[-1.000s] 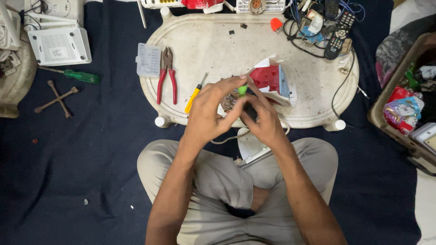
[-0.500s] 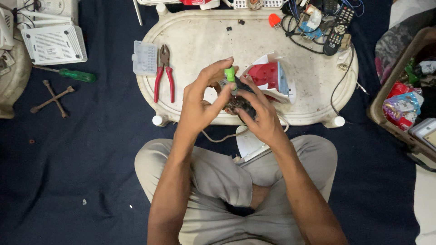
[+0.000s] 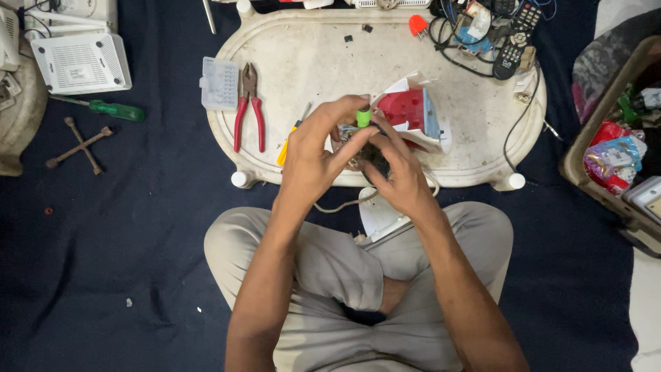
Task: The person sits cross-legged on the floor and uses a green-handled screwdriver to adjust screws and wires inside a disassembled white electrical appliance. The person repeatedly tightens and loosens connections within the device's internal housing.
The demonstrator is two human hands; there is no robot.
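Both hands meet over the near edge of a white oval tray table (image 3: 323, 48). My left hand (image 3: 318, 155) wraps its fingers over a small dark device (image 3: 375, 157) that is mostly hidden. My right hand (image 3: 399, 176) grips the same device from the right and below, and a green-capped tool handle (image 3: 363, 117) sticks up between the fingers. Which hand pinches the green handle is unclear. A pale cord (image 3: 344, 204) hangs from the device toward my lap. A red and white appliance shell (image 3: 413, 114) lies just behind the hands.
On the table lie red-handled pliers (image 3: 248, 107), a clear parts box (image 3: 219, 83), a yellow-handled screwdriver (image 3: 289, 141), and a tangle of cables with a remote (image 3: 513, 41). On the dark cloth sit a white router (image 3: 81, 62), a green screwdriver (image 3: 110, 109), a cross wrench (image 3: 79, 143) and a bin (image 3: 620, 138).
The hands and the device have risen slightly and shifted farther over the table edge. The green handle now stands upright between the fingers. The view has tilted a little.
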